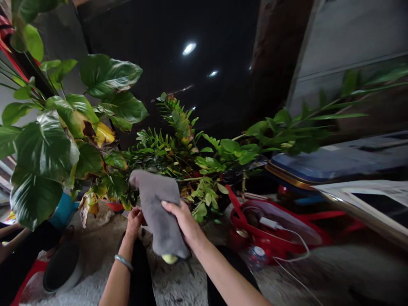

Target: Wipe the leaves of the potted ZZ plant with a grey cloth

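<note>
A grey cloth (164, 212) hangs in front of me, gripped by my right hand (180, 219) with the thumb lying across its face. Below the cloth's lower edge peeks a small yellow-green thing (170, 259) that I cannot make out. My left hand (135, 220), with a bracelet on the wrist, is closed just left of the cloth. Its fingers are curled together, and what they pinch, if anything, is hidden. Right behind the cloth stand leafy green plants (207, 163).
A large-leaved plant (41, 148) with some yellowed leaves rises at the left. A dark bucket (62, 270) stands near another person's arm (12, 242). To the right are a red bag (270, 248) with a white cable, a plastic bottle (257, 255) and a blue-topped case (296, 163).
</note>
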The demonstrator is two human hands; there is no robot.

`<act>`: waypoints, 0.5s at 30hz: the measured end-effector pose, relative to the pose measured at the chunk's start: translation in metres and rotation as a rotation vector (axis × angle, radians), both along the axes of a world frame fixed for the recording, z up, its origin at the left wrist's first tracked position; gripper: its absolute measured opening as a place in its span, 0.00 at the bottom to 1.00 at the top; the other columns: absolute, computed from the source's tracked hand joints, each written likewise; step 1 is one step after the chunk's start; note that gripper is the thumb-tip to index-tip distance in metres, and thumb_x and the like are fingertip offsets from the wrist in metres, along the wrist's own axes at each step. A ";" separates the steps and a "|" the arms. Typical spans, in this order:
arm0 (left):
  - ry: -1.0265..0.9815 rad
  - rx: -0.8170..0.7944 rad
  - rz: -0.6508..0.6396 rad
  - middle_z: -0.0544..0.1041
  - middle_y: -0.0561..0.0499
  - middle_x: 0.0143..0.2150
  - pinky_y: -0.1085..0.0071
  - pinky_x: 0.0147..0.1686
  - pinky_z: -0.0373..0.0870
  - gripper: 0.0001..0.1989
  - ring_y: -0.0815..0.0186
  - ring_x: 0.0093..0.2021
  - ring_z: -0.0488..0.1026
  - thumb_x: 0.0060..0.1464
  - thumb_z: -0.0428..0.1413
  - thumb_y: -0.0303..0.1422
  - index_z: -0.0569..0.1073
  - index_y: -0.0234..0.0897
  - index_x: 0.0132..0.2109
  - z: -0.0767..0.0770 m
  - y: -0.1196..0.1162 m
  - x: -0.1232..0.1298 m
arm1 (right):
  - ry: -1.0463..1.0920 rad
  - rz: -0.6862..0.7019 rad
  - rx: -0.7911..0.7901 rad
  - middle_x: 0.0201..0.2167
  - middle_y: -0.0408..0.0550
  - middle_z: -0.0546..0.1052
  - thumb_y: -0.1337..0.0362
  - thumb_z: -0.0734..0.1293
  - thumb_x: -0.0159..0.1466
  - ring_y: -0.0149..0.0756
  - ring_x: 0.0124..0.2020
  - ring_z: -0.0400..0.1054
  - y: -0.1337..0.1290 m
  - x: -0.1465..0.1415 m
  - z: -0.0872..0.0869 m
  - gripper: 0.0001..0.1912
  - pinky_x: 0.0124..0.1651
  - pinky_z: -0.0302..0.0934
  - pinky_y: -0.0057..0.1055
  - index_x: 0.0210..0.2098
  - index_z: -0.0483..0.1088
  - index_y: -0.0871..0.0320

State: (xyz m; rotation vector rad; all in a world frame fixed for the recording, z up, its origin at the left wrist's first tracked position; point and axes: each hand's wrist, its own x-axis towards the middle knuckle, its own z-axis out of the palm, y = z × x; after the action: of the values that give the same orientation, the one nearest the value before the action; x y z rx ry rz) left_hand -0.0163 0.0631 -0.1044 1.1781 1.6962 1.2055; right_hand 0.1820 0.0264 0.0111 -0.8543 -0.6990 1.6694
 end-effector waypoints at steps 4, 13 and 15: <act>-0.372 0.042 0.014 0.72 0.56 0.19 0.75 0.23 0.68 0.13 0.68 0.21 0.70 0.42 0.66 0.38 0.70 0.39 0.30 -0.010 -0.004 -0.001 | 0.093 -0.114 -0.264 0.22 0.49 0.82 0.59 0.75 0.46 0.49 0.32 0.79 0.025 -0.009 -0.029 0.12 0.38 0.73 0.41 0.30 0.76 0.57; -0.389 -0.003 -0.040 0.71 0.58 0.20 0.73 0.24 0.69 0.22 0.69 0.21 0.70 0.37 0.69 0.46 0.68 0.39 0.32 -0.021 0.003 -0.008 | 0.059 -0.175 -0.219 0.26 0.48 0.84 0.56 0.79 0.43 0.49 0.31 0.79 -0.026 0.000 -0.043 0.20 0.35 0.74 0.40 0.34 0.77 0.58; -0.401 -0.002 -0.034 0.71 0.58 0.20 0.73 0.23 0.68 0.23 0.69 0.20 0.70 0.35 0.69 0.47 0.67 0.40 0.31 -0.021 0.004 -0.006 | 0.078 -0.232 -0.090 0.28 0.47 0.84 0.55 0.80 0.44 0.48 0.32 0.79 -0.005 0.008 -0.009 0.24 0.35 0.74 0.38 0.38 0.78 0.58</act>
State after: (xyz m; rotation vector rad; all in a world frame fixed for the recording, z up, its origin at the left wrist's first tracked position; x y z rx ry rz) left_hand -0.0224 0.0671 -0.1251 0.8867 1.3706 1.3170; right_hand 0.1901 0.0210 0.0019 -0.8931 -0.4553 1.5252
